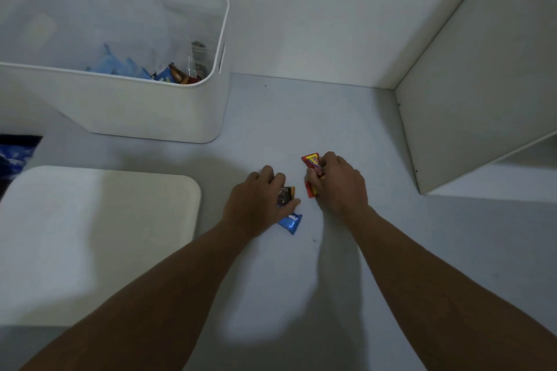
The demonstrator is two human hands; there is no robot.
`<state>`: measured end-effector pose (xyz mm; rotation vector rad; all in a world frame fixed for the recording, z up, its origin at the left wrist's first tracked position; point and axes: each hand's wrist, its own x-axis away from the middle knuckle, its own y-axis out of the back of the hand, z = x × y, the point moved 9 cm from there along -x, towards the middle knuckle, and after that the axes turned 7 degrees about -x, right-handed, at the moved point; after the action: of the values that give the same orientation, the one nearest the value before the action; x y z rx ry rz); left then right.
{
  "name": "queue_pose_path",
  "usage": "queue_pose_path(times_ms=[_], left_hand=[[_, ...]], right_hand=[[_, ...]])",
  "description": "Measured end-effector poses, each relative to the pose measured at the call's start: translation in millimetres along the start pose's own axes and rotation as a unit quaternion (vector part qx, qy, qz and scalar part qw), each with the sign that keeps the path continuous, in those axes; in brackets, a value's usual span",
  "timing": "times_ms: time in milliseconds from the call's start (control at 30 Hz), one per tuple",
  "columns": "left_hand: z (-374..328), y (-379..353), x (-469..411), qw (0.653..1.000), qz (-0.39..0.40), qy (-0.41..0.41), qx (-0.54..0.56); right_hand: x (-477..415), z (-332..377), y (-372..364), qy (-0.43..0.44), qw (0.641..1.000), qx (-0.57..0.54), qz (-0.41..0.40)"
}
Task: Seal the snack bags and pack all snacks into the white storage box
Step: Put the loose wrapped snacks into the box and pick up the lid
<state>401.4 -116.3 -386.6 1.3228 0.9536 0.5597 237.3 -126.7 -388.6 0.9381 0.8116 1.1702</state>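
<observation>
Looking down from the head camera, both hands sit low on the grey table (301, 117). The left hand (259, 199) curls its fingers over a dark packet (286, 193), with a blue packet (291, 223) poking out from beneath its thumb side. Whether the blue one is truly gripped, I cannot tell. Just beside it, the right hand (337, 184) pinches a red and yellow packet (313, 164), fingers bunched tight.

The white storage box (150, 111) stands well apart, up and to the left, and already holds several snacks. Its lid (105, 235) lies flat near the left forearm.

The danger, as I judge it, is the slick little wrappers. If the left hand lifts with only the dark packet secured, the blue one stays behind or slides off mid-carry. A hurried swing toward the box could also clip its near rim and spill the handful.
</observation>
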Motion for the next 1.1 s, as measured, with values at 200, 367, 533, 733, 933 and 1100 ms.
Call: queue_pose_path(times_ms=[200,367,533,733,933,1100], left_hand=[[-1.7,10.6,3.5,0.998,-0.053,0.017,0.009],[-23.3,9.4,24.4,0.999,-0.011,-0.030,0.016],[-29.3,4.8,27.9,0.997,0.029,-0.066,0.038],[16.7,69.5,-6.0,0.994,0.034,0.006,0.099],[116.4,192.9,-46.5,0.986,-0.111,0.096,0.073],[221.1,248.3,-60.3,0.959,-0.156,0.211,0.105]], right_hand=[[18.3,-16.9,5.8,-0.053,0.998,-0.020,0.000],[26.6,-22.9,8.3,-0.068,0.997,-0.022,-0.003],[32.5,-21.4,14.2,-0.083,0.996,-0.027,0.017],[3.8,35.5,64.5,-0.050,0.997,-0.059,-0.004],[-49.0,150.2,124.0,-0.004,0.987,-0.138,-0.084],[-91.0,245.8,131.9,0.013,0.973,-0.200,-0.113]])
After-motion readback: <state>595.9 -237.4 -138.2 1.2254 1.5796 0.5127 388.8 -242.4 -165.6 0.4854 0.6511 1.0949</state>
